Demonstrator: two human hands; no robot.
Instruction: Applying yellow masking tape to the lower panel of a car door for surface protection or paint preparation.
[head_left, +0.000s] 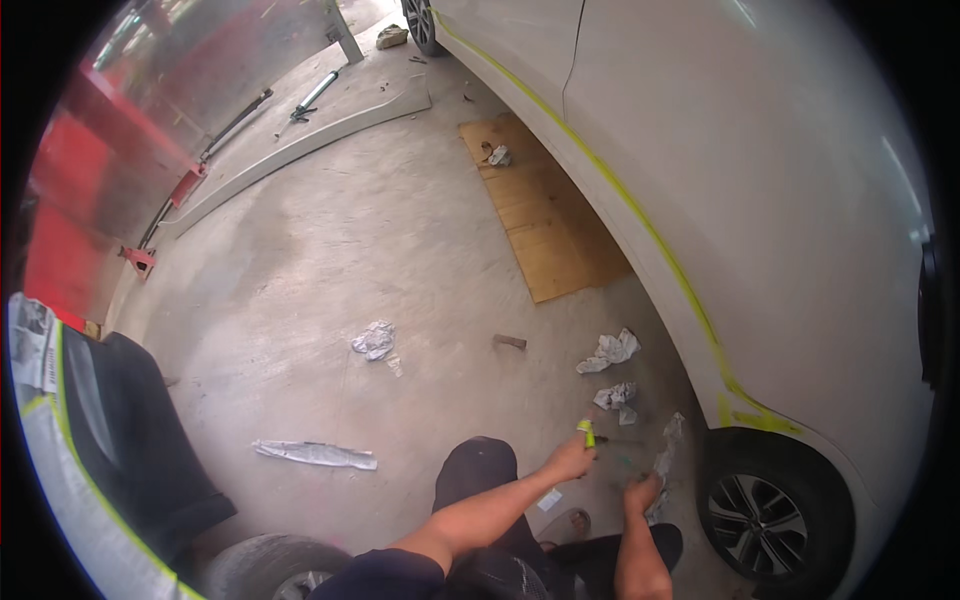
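Note:
My left hand (568, 460) grips a small yellow-green object (586, 433), blurred, matching the colour of the masking tape (645, 220) on the car. A thin dark piece sticks out beside it. Closer to the wheel, my right hand (642, 495) has its fingers curled against a crumpled strip of masking paper (674, 427); whether it grips the strip is unclear. Yellow-green tape runs along the lower side of the white car (750, 187) to the wheel arch. Just right of my right hand stands the car's wheel (776, 517).
Crumpled paper (373, 340), a flat paper strip (315, 454) and a short dark block (510, 342) lie on concrete. Cardboard (555, 217) extends under the car. Farther off are a long trim panel (300, 154), a caulking gun (313, 97) and a red jack stand (139, 260). Another taped vehicle (82, 480) stands left.

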